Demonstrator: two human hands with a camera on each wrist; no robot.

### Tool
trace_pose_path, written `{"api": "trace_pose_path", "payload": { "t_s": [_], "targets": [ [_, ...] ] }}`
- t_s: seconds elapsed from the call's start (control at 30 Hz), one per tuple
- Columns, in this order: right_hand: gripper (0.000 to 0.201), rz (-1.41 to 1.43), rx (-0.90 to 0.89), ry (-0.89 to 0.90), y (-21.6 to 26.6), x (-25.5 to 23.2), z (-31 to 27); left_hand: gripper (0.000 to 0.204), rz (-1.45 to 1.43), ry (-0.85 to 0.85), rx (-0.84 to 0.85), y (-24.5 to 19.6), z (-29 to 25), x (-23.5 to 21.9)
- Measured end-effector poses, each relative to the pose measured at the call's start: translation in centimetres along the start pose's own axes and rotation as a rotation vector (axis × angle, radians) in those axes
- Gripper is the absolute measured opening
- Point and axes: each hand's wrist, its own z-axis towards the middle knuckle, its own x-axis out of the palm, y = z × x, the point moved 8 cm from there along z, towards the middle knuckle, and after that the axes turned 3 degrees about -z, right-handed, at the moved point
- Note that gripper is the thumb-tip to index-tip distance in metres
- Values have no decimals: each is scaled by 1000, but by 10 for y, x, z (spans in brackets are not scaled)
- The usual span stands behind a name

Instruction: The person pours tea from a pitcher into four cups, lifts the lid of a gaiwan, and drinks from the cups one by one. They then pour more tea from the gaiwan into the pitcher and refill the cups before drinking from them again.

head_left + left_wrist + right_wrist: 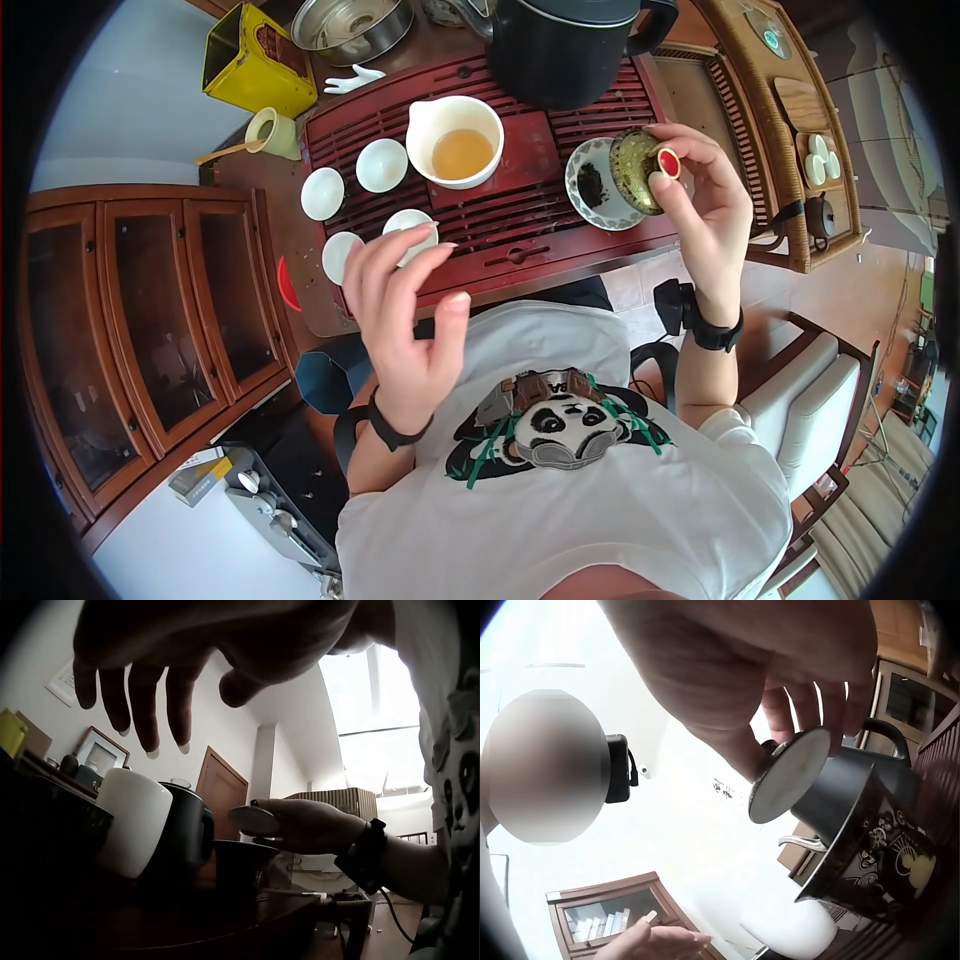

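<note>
My right hand (715, 185) pinches a gold-green patterned lid (635, 165) by its red-centred knob, thumb on one side and fingers on the other. The lid is held tilted over a lidded-tea bowl (583, 212), a gaiwan, with dark wet leaves inside. In the right wrist view the lid's pale underside (791, 776) faces out above the dark decorated bowl (889, 862). Nothing is in my left hand (410, 335), its fingers loosely spread near several small white cups (381, 165). One cup is partly hidden behind its fingertips. A white pitcher (425, 120) holds amber tea.
A slatted red tea tray (560, 262) carries the cups, pitcher and bowl. At its back stands a black kettle (560, 55). A yellow tin (255, 75), a steel basin (350, 35) and a white hand figure (353, 79) lie beyond. A wicker-edged stand (790, 110) is at right.
</note>
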Motion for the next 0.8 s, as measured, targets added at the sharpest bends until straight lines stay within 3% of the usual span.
{"api": "trace_pose_path", "payload": {
  "t_s": [0.17, 0.3, 0.37, 0.4, 0.53, 0.57, 0.67, 0.8],
  "targets": [
    [25, 79, 109, -61, -13, -3, -3, 35, 129, -59, -29, 17, 7, -16],
    [22, -32, 15, -18, -12, 5, -4, 43, 219, -30, -67, 27, 6, -21],
    [20, 199, 65, -136, -18, -3, -6, 48, 255, -6, -82, 29, 7, -17],
    [17, 154, 81, -152, -15, -5, -5, 51, 273, 19, -95, 31, 8, -14],
    [27, 338, 146, -121, -37, -16, -4, 50, 305, -9, -39, 22, 6, -10],
    [27, 332, 148, -123, -34, -16, -5, 50, 299, -8, -40, 18, 4, -8],
    [35, 656, 218, -61, -22, -8, -5, 32, 71, -61, -15, -5, 4, 0],
    [35, 772, 296, -35, -22, -2, -9, 30, -106, 10, 38, -20, 10, 30]
  ]
}}
